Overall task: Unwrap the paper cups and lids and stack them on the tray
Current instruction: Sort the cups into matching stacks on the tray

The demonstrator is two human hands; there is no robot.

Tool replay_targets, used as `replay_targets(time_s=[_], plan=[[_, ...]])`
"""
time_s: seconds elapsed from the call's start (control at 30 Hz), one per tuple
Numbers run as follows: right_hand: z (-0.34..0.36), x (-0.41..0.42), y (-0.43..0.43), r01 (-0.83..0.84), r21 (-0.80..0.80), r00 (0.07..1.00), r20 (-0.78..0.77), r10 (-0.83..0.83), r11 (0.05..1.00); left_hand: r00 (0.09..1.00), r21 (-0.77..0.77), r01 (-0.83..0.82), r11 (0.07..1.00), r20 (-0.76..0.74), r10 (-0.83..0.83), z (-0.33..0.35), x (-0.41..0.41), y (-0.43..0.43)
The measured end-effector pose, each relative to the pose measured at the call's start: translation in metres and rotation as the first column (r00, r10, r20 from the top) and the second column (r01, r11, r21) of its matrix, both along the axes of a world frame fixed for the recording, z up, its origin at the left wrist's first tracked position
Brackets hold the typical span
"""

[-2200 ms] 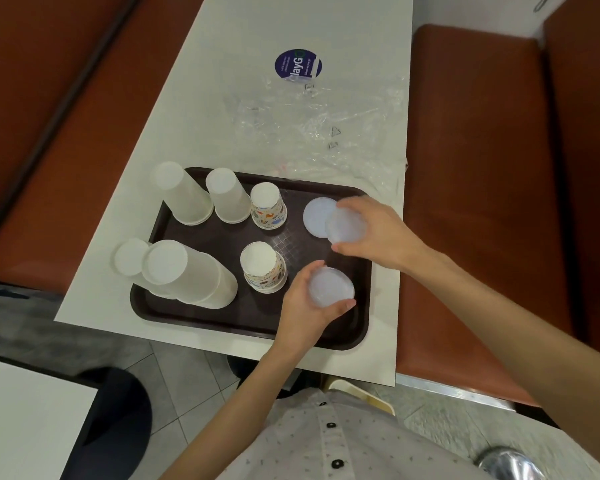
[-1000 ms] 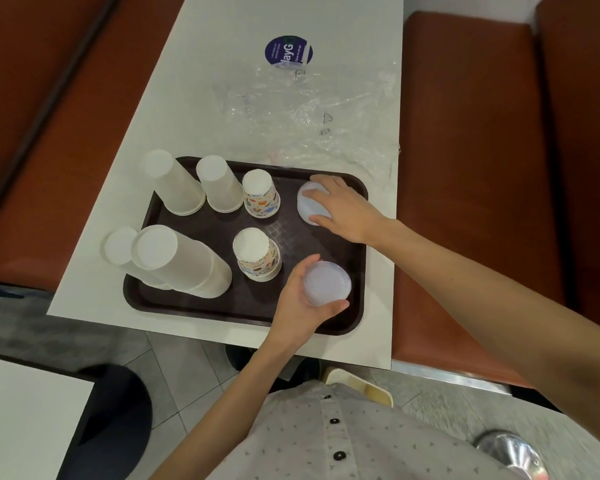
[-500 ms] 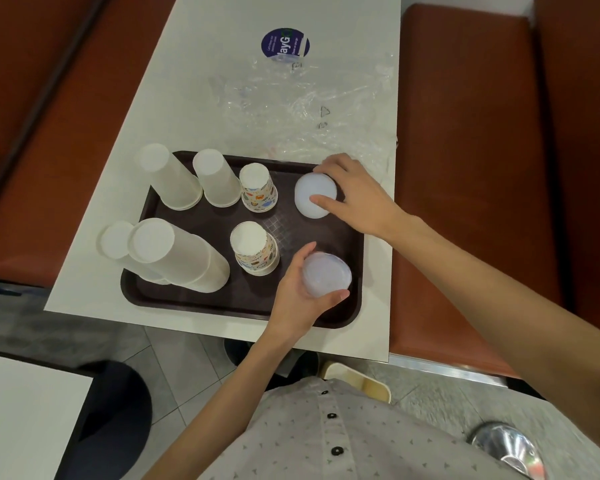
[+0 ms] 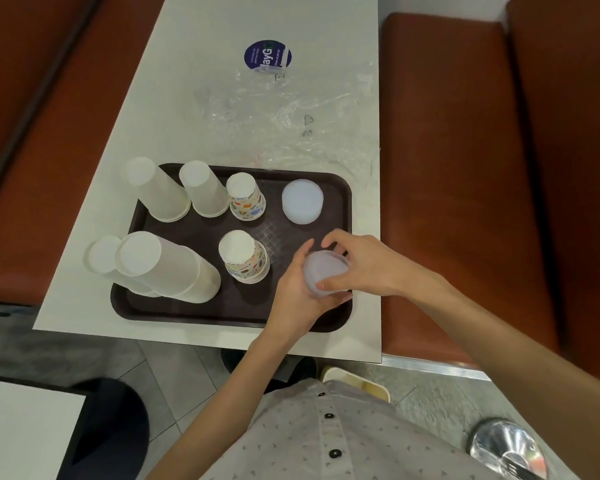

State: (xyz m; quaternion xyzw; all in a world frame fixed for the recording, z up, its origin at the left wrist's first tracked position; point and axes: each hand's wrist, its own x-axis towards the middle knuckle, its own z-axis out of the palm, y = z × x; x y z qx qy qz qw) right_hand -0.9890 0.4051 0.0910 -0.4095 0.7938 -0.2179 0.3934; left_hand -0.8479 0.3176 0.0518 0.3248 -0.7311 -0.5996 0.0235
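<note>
Left hand [image 4: 297,291] cups from below; right hand [image 4: 369,266], fingers curled, seemingly pinches from above.

Long white table [image 4: 222,98] with a round blue sticker [image 4: 267,57] near its far end, reddish-brown left bench [image 4: 32,168] and right bench [image 4: 465,202] flanking it, grey tiled floor [image 4: 136,362] below, second table [image 4: 14,427] corner at lower left, dark round seat [image 4: 111,427] beside it, shiny metal object [image 4: 506,448] at lower right.

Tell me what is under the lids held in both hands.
Beneath the held lids lies the near right corner of the brown tray. The left hand and right hand gripping them hide whether they touch it.
</note>
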Motion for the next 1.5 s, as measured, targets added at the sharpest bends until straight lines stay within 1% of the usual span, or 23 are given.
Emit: replay_targets(time_s=[0.07,0.13,0.23,0.4,0.5,0.7,0.93,1.03,1.2,1.27,1.33,1.4,1.5], plan=[[0.000,0.002,0.000,-0.020,0.005,1.000,0.012,0.019,1.000,1.000,0.052,-0.002,0.999,-0.008,0.002,0.000,0.003,0.000],[-0.001,0.004,0.001,-0.024,-0.008,1.000,0.014,0.024,1.000,0.999,0.115,0.019,0.993,-0.048,-0.014,0.000,0.007,-0.001],[0.000,0.005,0.003,0.023,-0.043,1.000,0.014,-0.022,0.999,0.996,0.183,0.033,0.983,-0.086,-0.017,0.000,0.010,-0.002],[0.004,0.004,0.000,0.085,-0.114,0.996,0.029,-0.082,0.990,0.989,0.273,-0.095,0.957,-0.082,0.121,0.002,0.010,-0.003],[0.009,0.004,-0.001,0.066,-0.110,0.998,0.028,-0.063,0.992,0.985,0.294,-0.128,0.947,-0.070,0.155,0.002,0.010,-0.001],[0.013,-0.002,0.002,0.028,-0.062,0.997,0.078,-0.023,0.998,0.987,0.288,-0.115,0.951,-0.076,0.143,0.001,0.012,0.001],[0.008,-0.005,-0.002,0.038,-0.030,0.999,0.006,-0.038,0.999,0.993,0.245,-0.073,0.967,-0.072,0.093,0.003,0.013,0.000],[0.007,-0.006,-0.005,0.030,-0.023,1.000,-0.001,-0.030,0.999,0.995,0.215,-0.056,0.975,-0.073,0.074,0.004,0.013,0.000],[0.005,-0.005,-0.007,-0.004,-0.011,0.998,0.061,0.005,1.000,0.990,0.195,-0.081,0.978,-0.098,0.101,0.003,0.012,-0.001],[0.002,-0.005,-0.010,0.039,-0.025,0.993,0.116,-0.036,0.999,0.988,0.190,-0.090,0.978,-0.110,0.112,0.001,0.011,-0.002],[-0.001,-0.006,-0.014,0.068,-0.030,0.989,0.136,-0.063,0.997,0.986,0.173,-0.101,0.980,-0.115,0.122,0.000,0.009,-0.002],[-0.002,-0.008,-0.020,0.066,-0.030,0.991,0.117,-0.062,0.997,0.982,0.141,-0.126,0.982,-0.120,0.143,0.000,0.005,-0.003],[-0.003,-0.011,-0.031,0.023,-0.039,0.999,0.037,-0.022,0.999,0.974,0.107,-0.172,0.979,-0.130,0.185,0.001,-0.004,-0.005]])
